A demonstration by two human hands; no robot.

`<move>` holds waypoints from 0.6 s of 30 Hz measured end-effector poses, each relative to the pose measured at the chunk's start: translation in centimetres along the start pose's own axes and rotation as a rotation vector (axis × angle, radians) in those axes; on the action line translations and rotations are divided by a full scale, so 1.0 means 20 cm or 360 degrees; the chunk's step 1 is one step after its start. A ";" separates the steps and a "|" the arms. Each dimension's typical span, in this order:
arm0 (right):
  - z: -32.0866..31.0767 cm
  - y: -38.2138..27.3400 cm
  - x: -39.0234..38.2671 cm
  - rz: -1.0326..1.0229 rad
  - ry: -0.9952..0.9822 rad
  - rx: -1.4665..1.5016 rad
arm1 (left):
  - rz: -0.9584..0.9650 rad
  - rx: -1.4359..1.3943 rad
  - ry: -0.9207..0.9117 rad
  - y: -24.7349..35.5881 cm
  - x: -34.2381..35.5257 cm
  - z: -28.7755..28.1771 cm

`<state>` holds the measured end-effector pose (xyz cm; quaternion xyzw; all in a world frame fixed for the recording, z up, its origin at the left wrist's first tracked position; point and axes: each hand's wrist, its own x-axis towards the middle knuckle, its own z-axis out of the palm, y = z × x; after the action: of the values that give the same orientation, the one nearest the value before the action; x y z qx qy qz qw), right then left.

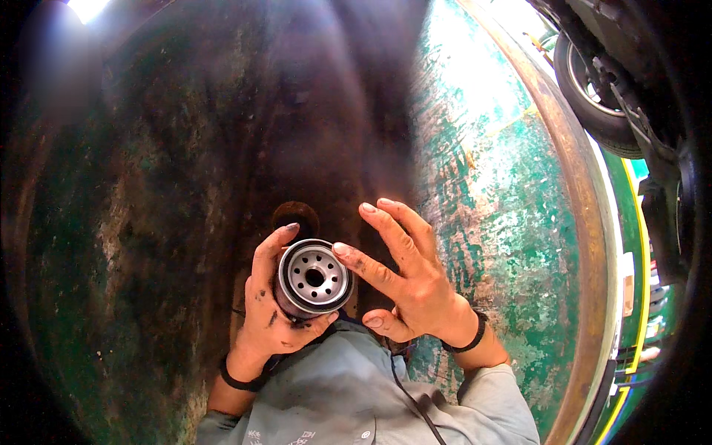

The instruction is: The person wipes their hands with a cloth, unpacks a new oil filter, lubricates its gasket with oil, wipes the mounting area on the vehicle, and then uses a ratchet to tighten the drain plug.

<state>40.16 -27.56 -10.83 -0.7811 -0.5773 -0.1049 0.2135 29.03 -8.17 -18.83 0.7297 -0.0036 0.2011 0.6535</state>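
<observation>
An oil filter (302,285) is held in my left hand (268,315), its open end facing up. That end shows a silver plate with a dark threaded hole in the middle, a ring of small holes and a black rubber gasket round the rim. Dark grease marks the fingers and palm wrapped about the can. Over at the filter's right edge, my right hand (412,280) has its fingers spread, and the index fingertip touches the gasket. The thumb of that hand stands apart from the filter. Black bands circle both wrists.
Worn green-painted walls (497,222) with scuffs and bare patches rise on both sides. A rusty brown edge (567,178) runs along the right, and beyond it are a vehicle's tyre (593,96) and dark underbody. Past my hands lies a round dark object (296,213). A thin black cord (406,386) hangs over my grey shirt.
</observation>
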 end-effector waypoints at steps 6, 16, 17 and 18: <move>0.01 -0.03 -0.04 -0.0013 0.0075 0.0076 | 0.0173 0.0058 0.0053 0.04 0.03 -0.01; 0.02 -0.07 -0.03 -0.0120 0.0074 0.0110 | 0.0133 0.0013 0.0089 0.02 0.04 -0.01; 0.02 -0.06 -0.02 -0.0082 0.0118 0.0110 | 0.0148 0.0028 0.0094 0.03 0.05 -0.01; 0.01 -0.04 -0.01 -0.0045 0.0162 0.0111 | 0.0144 0.0016 0.0084 0.03 0.05 -0.01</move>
<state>39.33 -27.39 -10.95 -0.7587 -0.5799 -0.1273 0.2682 29.79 -7.76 -17.98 0.7264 -0.0184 0.2498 0.6400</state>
